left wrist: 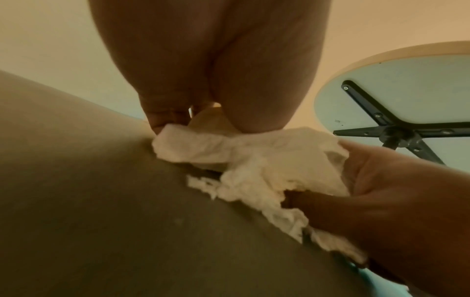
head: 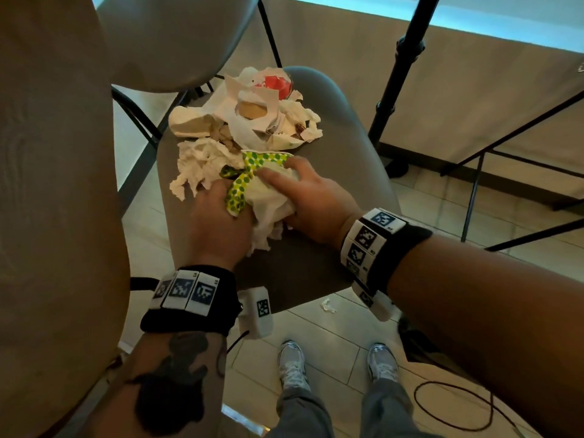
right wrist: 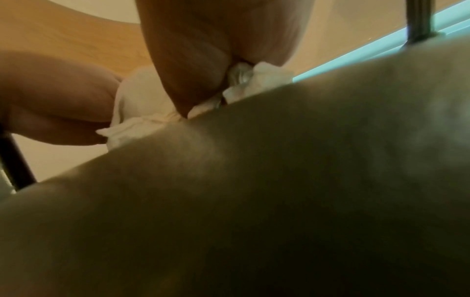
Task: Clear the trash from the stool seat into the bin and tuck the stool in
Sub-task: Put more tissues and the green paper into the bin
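White crumpled tissue (head: 268, 200) and a green-dotted wrapper (head: 243, 181) are pinched between left hand (head: 218, 222) and right hand (head: 313, 203), fingers curled round them, on the stool seat (head: 341, 128). The trash pile (head: 246, 121) behind is loose; scraps may slip off the edge during lifting. No bin in view.

A café or fast-food dining area, judging by its furnishings: grey padded stools (head: 331, 121) on thin black metal legs stand close together on a pale tiled floor (head: 331, 336), beside a round counter (left wrist: 396, 80) with a light wood edge and a black metal pedestal base, seen from below in the left wrist view. One stool seat carries a heap of meal litter (head: 252, 121): crumpled white napkins, torn paper wrappers, a red-printed wrapper and a green-dotted paper strip (head: 243, 181). A loose black cable (head: 455, 406) lies on the tiles.
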